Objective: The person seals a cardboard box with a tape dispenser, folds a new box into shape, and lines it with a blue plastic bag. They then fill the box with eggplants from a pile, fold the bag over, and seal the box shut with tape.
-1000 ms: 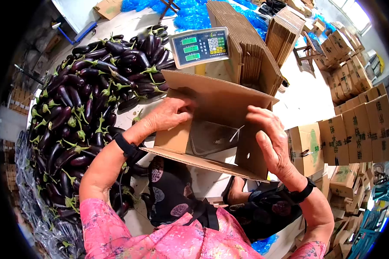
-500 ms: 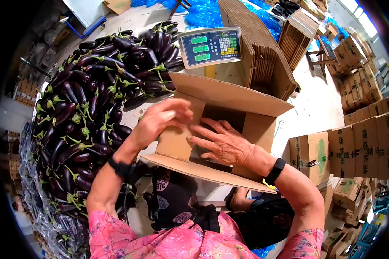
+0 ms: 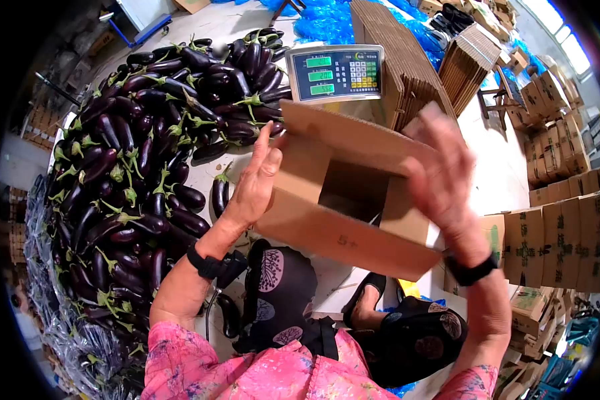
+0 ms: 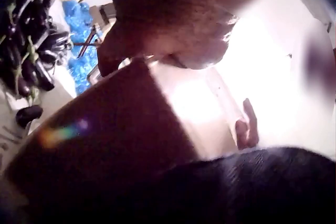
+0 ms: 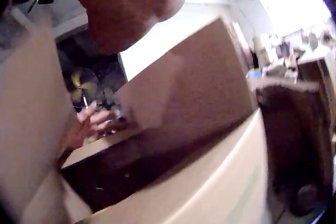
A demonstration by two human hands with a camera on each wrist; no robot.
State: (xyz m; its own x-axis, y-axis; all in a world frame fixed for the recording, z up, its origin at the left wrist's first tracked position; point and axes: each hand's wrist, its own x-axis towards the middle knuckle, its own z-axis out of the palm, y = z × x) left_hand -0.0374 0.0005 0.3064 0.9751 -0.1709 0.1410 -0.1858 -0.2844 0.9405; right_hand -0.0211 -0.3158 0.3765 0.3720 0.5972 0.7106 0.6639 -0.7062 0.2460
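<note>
An upright cardboard box with raised flaps stands in front of the person, tilted so that the printed outer face of its near side shows. Along its left end lies the left hand, fingers straight and pointing away from the body, right at the cardboard. The right hand, blurred, is raised at the box's right end with its fingers extended. In the right wrist view the box's flap spans the middle, and the left hand's spread fingers show beyond it. Shadow hides much of the box's inside.
A large heap of eggplants spreads on the left, with a single eggplant nearer the box. Behind the box are a scale display and folded cartons. Packed printed cartons line the right side.
The right hand has come out of the box's inside and up to its right end. The left hand has moved to the left end. The box has tilted, showing its near outer face.
</note>
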